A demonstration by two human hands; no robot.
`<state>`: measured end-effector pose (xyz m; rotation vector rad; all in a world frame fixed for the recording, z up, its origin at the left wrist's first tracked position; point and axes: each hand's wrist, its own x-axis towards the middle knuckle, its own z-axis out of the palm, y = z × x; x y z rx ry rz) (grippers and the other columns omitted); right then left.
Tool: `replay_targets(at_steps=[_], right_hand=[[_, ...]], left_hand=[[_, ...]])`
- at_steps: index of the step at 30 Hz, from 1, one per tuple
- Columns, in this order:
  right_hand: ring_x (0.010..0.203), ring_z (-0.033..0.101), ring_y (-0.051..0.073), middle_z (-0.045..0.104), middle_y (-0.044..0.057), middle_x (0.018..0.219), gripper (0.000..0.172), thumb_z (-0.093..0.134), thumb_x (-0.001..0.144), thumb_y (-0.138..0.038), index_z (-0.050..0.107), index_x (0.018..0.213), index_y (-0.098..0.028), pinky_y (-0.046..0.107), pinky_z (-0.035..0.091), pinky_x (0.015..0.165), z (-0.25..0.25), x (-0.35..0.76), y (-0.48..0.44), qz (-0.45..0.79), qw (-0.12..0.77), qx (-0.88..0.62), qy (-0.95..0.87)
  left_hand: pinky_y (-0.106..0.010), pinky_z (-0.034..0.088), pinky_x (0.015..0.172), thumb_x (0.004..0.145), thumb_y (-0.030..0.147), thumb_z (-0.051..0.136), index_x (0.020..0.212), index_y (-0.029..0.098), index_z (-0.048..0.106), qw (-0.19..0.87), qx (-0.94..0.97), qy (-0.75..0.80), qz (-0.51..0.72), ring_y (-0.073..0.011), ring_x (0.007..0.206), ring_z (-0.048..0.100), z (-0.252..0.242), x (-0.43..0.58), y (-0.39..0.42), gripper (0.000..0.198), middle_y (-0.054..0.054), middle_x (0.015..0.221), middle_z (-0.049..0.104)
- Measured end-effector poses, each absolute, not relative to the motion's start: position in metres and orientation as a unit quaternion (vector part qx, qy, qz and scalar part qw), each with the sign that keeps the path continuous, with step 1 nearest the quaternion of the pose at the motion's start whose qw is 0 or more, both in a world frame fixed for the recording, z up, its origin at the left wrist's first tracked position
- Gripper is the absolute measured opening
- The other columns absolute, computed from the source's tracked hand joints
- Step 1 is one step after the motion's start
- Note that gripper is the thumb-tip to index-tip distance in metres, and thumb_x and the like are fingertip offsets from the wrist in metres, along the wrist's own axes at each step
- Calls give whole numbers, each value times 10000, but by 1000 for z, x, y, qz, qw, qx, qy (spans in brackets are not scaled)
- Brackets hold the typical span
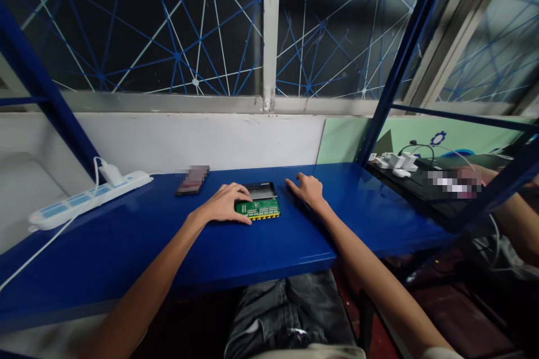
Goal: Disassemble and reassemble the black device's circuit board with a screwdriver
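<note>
A green circuit board (257, 208) lies flat on the blue table (147, 247), straight ahead of the person and near the middle of the tabletop. Its far edge meets a dark shallow case (261, 188); whether the board sits partly inside it I cannot tell.

The board looks light, thin and stiff, and likely fragile. The small parts and the row of yellow connectors along its near edge would not take pressing or bending well. Its bare edges and corners seem the safest places to take hold, with fingertips kept off the populated face.

The left hand (227, 203) covers the board's left end, fingers curled over the top and thumb along the near edge — a light hold. The right hand (307, 189) rests just beside the case on its right, palm down with the fingers spread on the table, holding nothing.

A white power strip (84, 199) lies well off to the left, a phone (192, 179) sits beyond the left hand, and another person's arm (514, 230) shows at the far right.
</note>
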<state>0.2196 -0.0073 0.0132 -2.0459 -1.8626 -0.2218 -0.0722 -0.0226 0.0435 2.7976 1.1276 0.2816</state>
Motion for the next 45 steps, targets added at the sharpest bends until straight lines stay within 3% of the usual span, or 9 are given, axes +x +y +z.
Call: replay_targets(at_steps=[6, 10, 16, 22, 26, 31, 35, 38, 45], right_hand=[[864, 669, 270, 713, 120, 903, 526, 352, 935, -613, 643, 1067, -195, 293, 421, 681, 15, 218, -9, -74, 208, -726, -651], [831, 636, 201, 694, 85, 983, 348, 327, 974, -303, 627, 1123, -208, 256, 363, 658, 16, 222, -11, -79, 286, -684, -666], [765, 587, 179, 694, 69, 839, 326, 400, 790, -114, 717, 783, -185, 263, 306, 619, 17, 225, -9, -59, 309, -650, -692], [664, 577, 183, 702, 83, 731, 320, 416, 741, -128, 730, 749, -187, 281, 268, 576, 20, 217, -10, -40, 288, -689, -663], [691, 581, 160, 685, 44, 737, 299, 400, 752, -104, 678, 695, -196, 254, 304, 600, 17, 209, -15, -7, 291, -612, -735], [809, 595, 159, 660, 42, 919, 272, 415, 915, -314, 647, 982, -190, 230, 383, 717, 17, 198, -29, -15, 355, -500, -790], [886, 600, 199, 622, 77, 1086, 574, 560, 820, -594, 555, 1225, -187, 264, 415, 765, 18, 192, -39, -28, 334, -452, -827], [985, 590, 235, 565, 110, 1231, 720, 617, 775, -603, 465, 1348, -194, 287, 430, 783, 17, 191, -39, -39, 298, -451, -840], [935, 604, 217, 560, 116, 1238, 603, 556, 857, -536, 474, 1334, -176, 287, 447, 749, 11, 192, -33, -56, 312, -459, -830]], left_hand=[[-457, 305, 968, 624, 765, 663, 1175, 271, 661, 40, 925, 367, 92, -348, 1179, 456, 37, -71, -23, 740, -92, 1262, 551], [-480, 293, 980, 642, 734, 675, 1124, 258, 675, 28, 924, 359, 125, -347, 1155, 461, 32, -67, -22, 678, -98, 1218, 554], [-479, 307, 973, 639, 655, 729, 1038, 257, 676, 35, 919, 355, 165, -331, 1141, 464, 26, -65, -21, 566, -81, 1169, 552], [-459, 336, 962, 646, 557, 763, 1025, 235, 628, 48, 913, 364, 176, -308, 1116, 488, 32, -59, -25, 515, -71, 1148, 550], [-444, 354, 951, 669, 505, 757, 1070, 232, 595, 58, 907, 368, 198, -294, 1100, 511, 36, -56, -27, 511, -65, 1160, 563], [-406, 400, 914, 651, 447, 774, 1081, 231, 573, 50, 884, 383, 262, -269, 1041, 567, 37, -54, -28, 521, -48, 1113, 594], [-390, 441, 888, 673, 391, 745, 1102, 228, 566, 32, 866, 393, 307, -268, 1029, 587, 36, -53, -28, 492, -56, 1094, 612], [-419, 439, 923, 684, 380, 738, 1129, 235, 565, 22, 855, 407, 322, -286, 1061, 585, 35, -52, -28, 500, -63, 1128, 633], [-411, 453, 944, 706, 389, 759, 1187, 247, 551, 32, 852, 391, 347, -276, 1084, 589, 34, -55, -25, 543, -56, 1175, 628]])
